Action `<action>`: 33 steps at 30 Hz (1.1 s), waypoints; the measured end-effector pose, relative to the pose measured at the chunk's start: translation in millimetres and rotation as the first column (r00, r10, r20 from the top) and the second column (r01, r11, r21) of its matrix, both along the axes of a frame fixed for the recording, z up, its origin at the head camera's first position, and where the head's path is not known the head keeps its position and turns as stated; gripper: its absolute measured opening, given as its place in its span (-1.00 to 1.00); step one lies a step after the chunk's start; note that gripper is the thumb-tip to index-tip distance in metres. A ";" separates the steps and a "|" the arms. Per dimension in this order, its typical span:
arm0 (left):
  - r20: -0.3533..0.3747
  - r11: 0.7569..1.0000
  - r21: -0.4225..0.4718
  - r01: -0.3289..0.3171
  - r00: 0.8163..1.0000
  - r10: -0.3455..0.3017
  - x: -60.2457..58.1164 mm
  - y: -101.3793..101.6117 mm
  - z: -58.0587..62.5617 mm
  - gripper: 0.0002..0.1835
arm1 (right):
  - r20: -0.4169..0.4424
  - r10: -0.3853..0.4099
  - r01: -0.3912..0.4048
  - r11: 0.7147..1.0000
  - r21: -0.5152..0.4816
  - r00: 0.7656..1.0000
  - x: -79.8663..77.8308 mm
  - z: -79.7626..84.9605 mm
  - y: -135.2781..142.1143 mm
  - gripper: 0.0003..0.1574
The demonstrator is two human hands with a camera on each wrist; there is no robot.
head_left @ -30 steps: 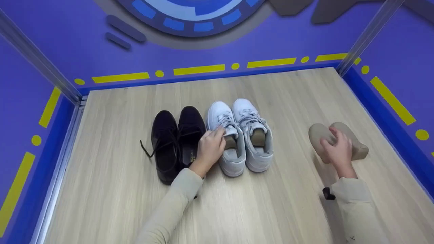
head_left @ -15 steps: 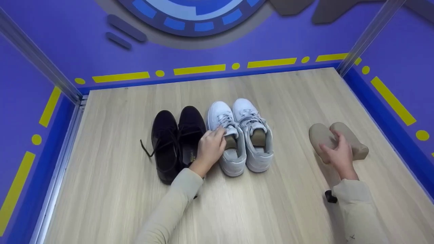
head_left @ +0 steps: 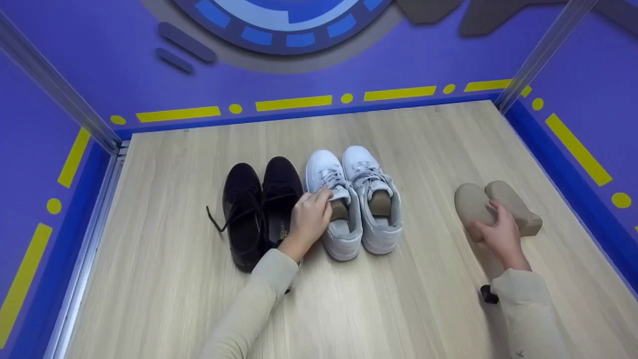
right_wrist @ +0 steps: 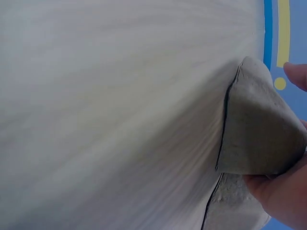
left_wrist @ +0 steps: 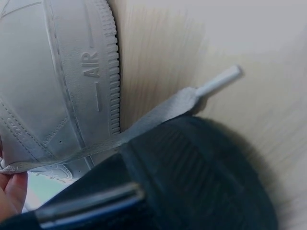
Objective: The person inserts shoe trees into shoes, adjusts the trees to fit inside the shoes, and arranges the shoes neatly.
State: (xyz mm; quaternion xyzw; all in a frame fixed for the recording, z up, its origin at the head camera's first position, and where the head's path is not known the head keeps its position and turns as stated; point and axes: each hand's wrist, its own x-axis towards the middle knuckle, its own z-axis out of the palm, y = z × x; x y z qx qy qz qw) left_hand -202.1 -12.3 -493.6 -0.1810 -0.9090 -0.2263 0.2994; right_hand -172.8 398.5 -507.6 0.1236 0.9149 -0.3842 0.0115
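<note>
My left hand (head_left: 311, 213) rests at the left white sneaker (head_left: 321, 167) of a pair, its bent fingers at the laces and collar. A grey lace (left_wrist: 165, 111) runs from those fingertips across the sneaker's side in the left wrist view. On the right, my right hand (head_left: 503, 237) grips the left beige slip-on shoe (head_left: 471, 199), thumb and fingers on either side. The other beige shoe (head_left: 511, 202) stands beside it, its block heel visible. In the right wrist view the beige toe (right_wrist: 261, 124) shows a dark sole line, and part of the hand is cut off.
Left of the sneakers stands a pair of black lace-up shoes (head_left: 241, 194), one lace trailing on the wood-grain board (head_left: 159, 279). The right white sneaker (head_left: 381, 239) stands close to its mate. Purple panels (head_left: 279, 85) with yellow marks bound the board.
My right hand has drawn slightly back toward the near side along the left beige shoe. The left hand and the other shoes stay where they were.
</note>
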 end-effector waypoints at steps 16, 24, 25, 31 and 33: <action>0.034 1.000 0.012 0.019 0.999 -0.019 -0.9 -1.6 -1.2 -0.86 | 0.034 0.048 -0.049 0.999 0.018 0.998 6.3 -3.6 2.9 0.16; 0.030 0.999 0.025 0.021 0.999 -0.021 0.1 -1.7 0.0 -0.87 | 0.017 0.062 -0.061 0.996 -0.058 0.998 9.3 -5.6 3.9 0.35; 0.029 0.999 0.027 0.021 0.999 -0.022 0.2 -1.6 0.2 -0.87 | 0.018 0.064 -0.062 0.995 -0.072 0.998 9.9 -5.8 4.1 0.38; 0.052 0.999 0.022 0.034 0.998 -0.035 0.4 -2.7 2.6 -0.86 | 0.030 0.080 -0.074 0.986 -0.146 0.996 11.9 -9.2 5.1 0.46; 0.068 0.998 0.018 0.053 0.996 -0.054 0.5 -4.1 4.6 -0.86 | 0.037 0.086 -0.080 0.985 -0.152 0.996 12.3 -10.1 5.6 0.47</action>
